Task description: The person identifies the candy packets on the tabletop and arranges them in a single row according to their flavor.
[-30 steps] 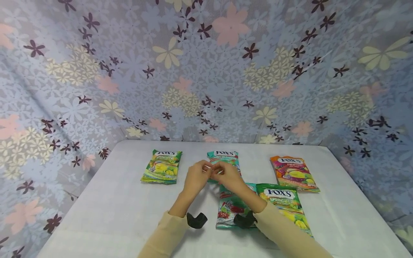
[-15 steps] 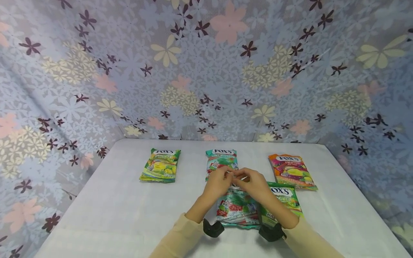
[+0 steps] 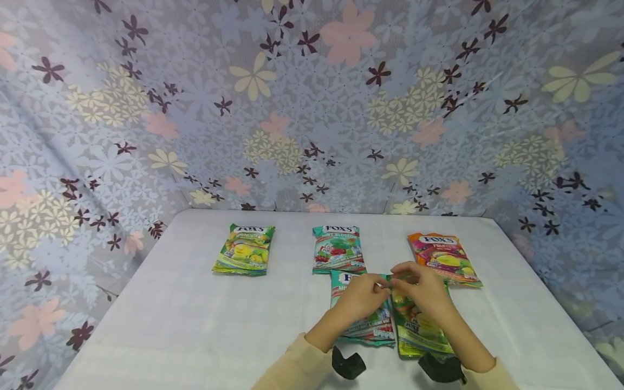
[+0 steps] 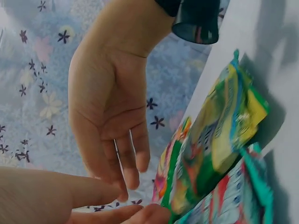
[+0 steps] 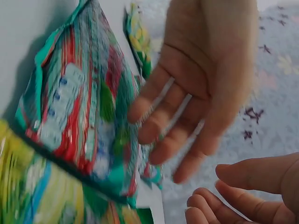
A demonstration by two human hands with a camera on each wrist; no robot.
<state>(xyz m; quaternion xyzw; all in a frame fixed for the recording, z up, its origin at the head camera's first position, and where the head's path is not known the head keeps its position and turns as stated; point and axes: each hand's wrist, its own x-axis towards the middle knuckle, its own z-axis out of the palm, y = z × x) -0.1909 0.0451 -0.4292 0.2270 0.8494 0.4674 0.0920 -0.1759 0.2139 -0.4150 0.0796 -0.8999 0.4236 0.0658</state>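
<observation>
In the head view, my left hand [image 3: 362, 299] hovers over a teal Fox's Mint Blossom candy bag [image 3: 375, 326] near the table's front. My right hand [image 3: 425, 290] is above the green Fox's Spring Tea candy bag [image 3: 419, 338] beside it. The fingertips of both hands come close together where the two bags meet. Relaxed fingers of the right hand [image 4: 110, 102] show in the left wrist view. Across the right wrist view, the left hand [image 5: 198, 70] hangs with its fingers loosely spread. Neither hand visibly holds anything. My hands partly cover both front bags.
Three bags lie in a back row: Spring Tea [image 3: 245, 252] at left, another Mint Blossom bag [image 3: 338, 249] in the middle, and an orange-purple Fruits bag [image 3: 444, 260] at right. A white cloth covers the table [image 3: 195, 325]. Floral fabric [image 3: 312, 108] hangs behind and along the sides.
Both hands have moved right and closer to the body, from over the back Mint Blossom bag to above the two front bags. That back bag is now uncovered.
</observation>
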